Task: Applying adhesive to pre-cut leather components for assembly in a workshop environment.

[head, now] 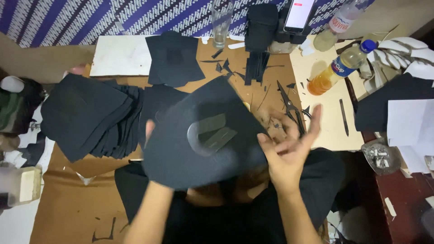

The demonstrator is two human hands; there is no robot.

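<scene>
A large dark sheet of stiff black material (199,135), with a grey curved mark and two grey strips on it, is held up in front of me. My left hand (149,131) grips its left edge from behind, with only the thumb showing. My right hand (289,144) is at the sheet's right edge, palm up and fingers spread, blurred by motion; I cannot tell if it is pinching the sheet. Black scissors (291,110) lie on the brown board just beyond my right hand.
A stack of black sheets (86,115) lies at the left. More black pieces (174,58) and scraps sit further back. A glass (221,22), a phone (298,13), two plastic bottles (337,68) and an ashtray (382,156) stand around the edges.
</scene>
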